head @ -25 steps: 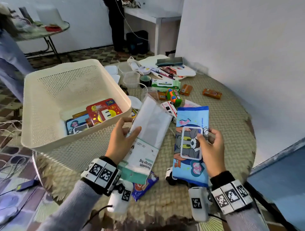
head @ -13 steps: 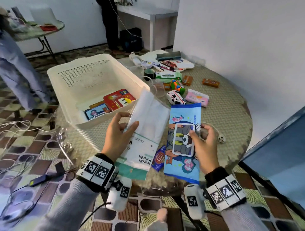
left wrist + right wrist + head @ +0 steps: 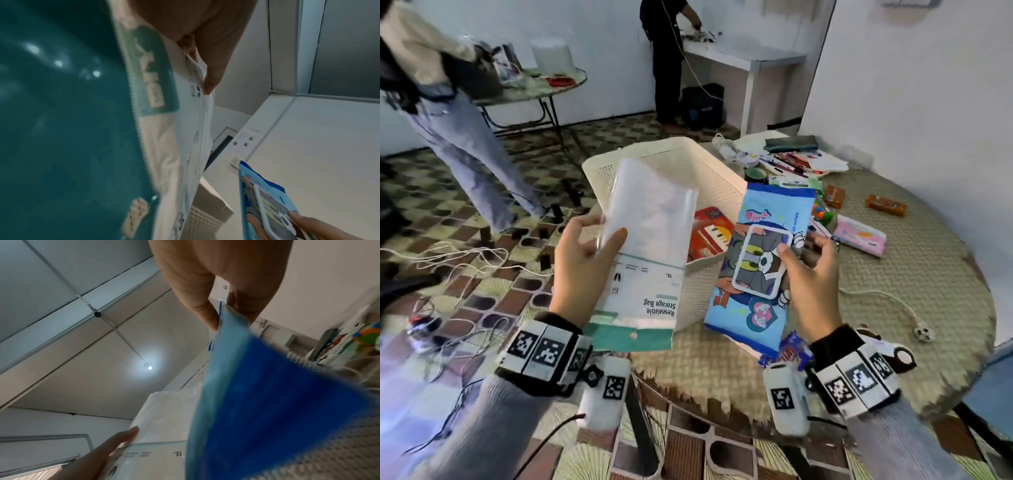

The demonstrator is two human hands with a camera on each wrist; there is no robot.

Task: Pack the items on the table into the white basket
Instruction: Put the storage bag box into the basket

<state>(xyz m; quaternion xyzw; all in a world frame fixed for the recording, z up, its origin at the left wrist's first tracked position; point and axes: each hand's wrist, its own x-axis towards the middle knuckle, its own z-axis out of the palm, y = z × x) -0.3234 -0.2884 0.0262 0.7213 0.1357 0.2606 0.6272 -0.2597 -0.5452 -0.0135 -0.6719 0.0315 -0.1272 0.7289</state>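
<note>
my left hand (image 3: 582,260) pinches the storage bag pack (image 3: 650,246) along its near edge, thumb across the front and fingers behind, holding it upright. my right hand (image 3: 810,274) grips the blue cartoon wipes pack (image 3: 760,267) the same way, thumb on its white flap, fingers curled behind. both packs hang in the air just in front of my hands, with the white basket (image 3: 709,164) straight beyond them on the bench (image 3: 928,274); a red box (image 3: 710,233) already lies inside it.

as i judge it, the step now is to carry both packs over the near rim and lay them down. to do it well i would tip each pack flat before letting go, so they stack on the red box and do not stand on end and waste room. i would lower the left pack first, since it is floppy and may fold, then the wipes beside it. more small items wait on the bench past my right hand.
</note>
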